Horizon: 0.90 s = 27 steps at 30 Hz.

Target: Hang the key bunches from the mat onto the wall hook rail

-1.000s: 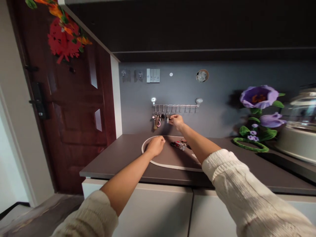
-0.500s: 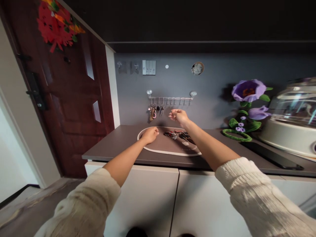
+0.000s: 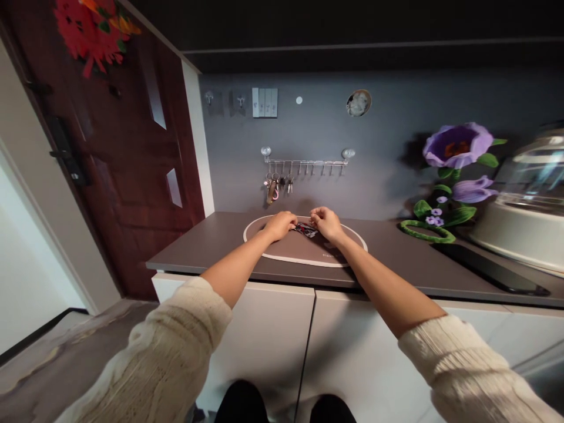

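A small heap of keys (image 3: pixel 305 230) with dark and red bits lies on an oval brown mat (image 3: pixel 304 256) with a pale rim. My left hand (image 3: pixel 281 225) is over the mat, its fingers closed in a pinch at the left end of the heap. From the right, my right hand (image 3: pixel 326 223) reaches to the heap's other end with curled, closed fingers; what they hold, if anything, is hidden. Above the mat, several key rings hang at the left end of a clear hook rail (image 3: pixel 306 163), among them a brown fob (image 3: pixel 271 192).
To the right stand purple artificial flowers (image 3: pixel 458 147), a dark flat phone-like slab (image 3: pixel 489 269) and a white appliance with a clear dome (image 3: pixel 515 232). A dark red door (image 3: pixel 127 176) is at left. An upper cabinet (image 3: pixel 352 29) overhangs the counter (image 3: pixel 185 241).
My right hand has come down from below the hook rail to the keys. My left hand has moved right, to the heap's left end. The view has tilted down slightly.
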Tool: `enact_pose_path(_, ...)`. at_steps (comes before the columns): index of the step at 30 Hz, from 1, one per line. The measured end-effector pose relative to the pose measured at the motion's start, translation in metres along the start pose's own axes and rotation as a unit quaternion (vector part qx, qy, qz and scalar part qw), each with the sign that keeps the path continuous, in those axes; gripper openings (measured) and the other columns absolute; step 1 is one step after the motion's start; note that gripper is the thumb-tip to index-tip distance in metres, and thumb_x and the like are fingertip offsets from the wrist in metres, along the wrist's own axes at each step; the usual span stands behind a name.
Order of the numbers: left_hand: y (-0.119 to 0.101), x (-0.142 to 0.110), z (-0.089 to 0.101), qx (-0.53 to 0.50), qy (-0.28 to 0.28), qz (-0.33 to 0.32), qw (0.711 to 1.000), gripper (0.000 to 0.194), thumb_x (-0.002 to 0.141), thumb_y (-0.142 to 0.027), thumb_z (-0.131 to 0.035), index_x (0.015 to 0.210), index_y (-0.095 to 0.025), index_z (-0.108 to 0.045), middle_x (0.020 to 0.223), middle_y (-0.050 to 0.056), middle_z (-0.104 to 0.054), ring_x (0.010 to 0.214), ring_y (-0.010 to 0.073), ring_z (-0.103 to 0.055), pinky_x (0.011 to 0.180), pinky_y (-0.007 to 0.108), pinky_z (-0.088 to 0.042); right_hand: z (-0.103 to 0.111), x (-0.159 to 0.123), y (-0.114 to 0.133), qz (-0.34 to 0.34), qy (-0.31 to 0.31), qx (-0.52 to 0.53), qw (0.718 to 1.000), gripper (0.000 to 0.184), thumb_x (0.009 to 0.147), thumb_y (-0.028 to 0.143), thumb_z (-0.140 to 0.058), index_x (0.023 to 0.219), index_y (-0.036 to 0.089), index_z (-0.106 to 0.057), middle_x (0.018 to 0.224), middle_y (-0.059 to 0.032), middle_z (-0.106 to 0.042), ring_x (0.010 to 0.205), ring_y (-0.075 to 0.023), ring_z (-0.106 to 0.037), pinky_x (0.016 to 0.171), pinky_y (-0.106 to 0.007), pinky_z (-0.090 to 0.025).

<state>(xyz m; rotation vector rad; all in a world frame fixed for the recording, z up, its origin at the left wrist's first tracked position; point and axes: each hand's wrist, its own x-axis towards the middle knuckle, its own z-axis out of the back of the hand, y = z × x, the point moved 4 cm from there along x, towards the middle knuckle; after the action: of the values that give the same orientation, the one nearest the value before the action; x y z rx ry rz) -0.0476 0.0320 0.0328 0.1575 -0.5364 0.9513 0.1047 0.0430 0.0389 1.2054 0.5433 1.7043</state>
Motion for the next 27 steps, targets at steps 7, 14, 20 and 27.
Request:
enact_pose_path(7, -0.005, -0.003, -0.004, 0.077, 0.024, -0.032, 0.996, 0.011, 0.078, -0.018, -0.051, 0.084, -0.021, -0.060, 0.087, 0.003, -0.059, 0.085, 0.0164, -0.053, 0.071, 0.025, -0.038, -0.002, -0.006, 0.009, 0.081, 0.032, -0.200, 0.976, 0.021, 0.075, 0.009, -0.045, 0.091, 0.014, -0.056, 0.076, -0.0059, -0.065, 0.071, -0.0126, -0.058, 0.072, -0.023, -0.041)
enact_pose_path(14, -0.011, -0.003, -0.002, 0.075, 0.041, -0.028, 0.996, 0.015, 0.077, -0.012, -0.048, 0.080, -0.021, -0.060, 0.086, 0.005, -0.057, 0.086, 0.0176, -0.050, 0.074, 0.026, -0.035, -0.009, -0.007, 0.007, 0.088, 0.046, -0.225, 0.969, 0.022, 0.076, 0.009, -0.044, 0.091, 0.014, -0.059, 0.079, -0.0077, -0.065, 0.074, -0.0141, -0.058, 0.073, -0.023, -0.040)
enact_pose_path(20, -0.012, -0.003, -0.001, 0.061, 0.044, -0.002, 0.997, 0.015, 0.075, -0.009, -0.046, 0.072, -0.019, -0.057, 0.083, 0.006, -0.055, 0.085, 0.0189, -0.049, 0.075, 0.028, -0.034, -0.010, -0.005, 0.004, 0.089, 0.038, -0.221, 0.971, 0.019, 0.075, 0.010, -0.047, 0.088, 0.016, -0.060, 0.082, -0.0073, -0.065, 0.076, -0.0142, -0.057, 0.075, -0.023, -0.040)
enact_pose_path(27, -0.017, -0.009, 0.006, 0.039, 0.030, 0.003, 0.999, 0.015, 0.078, -0.010, -0.042, 0.074, -0.018, -0.054, 0.085, 0.006, -0.054, 0.085, 0.0186, -0.048, 0.076, 0.029, -0.034, -0.009, -0.006, 0.003, 0.085, 0.045, -0.222, 0.970, 0.018, 0.076, 0.011, -0.047, 0.087, 0.016, -0.060, 0.089, -0.0087, -0.065, 0.081, -0.0154, -0.058, 0.076, -0.024, -0.040)
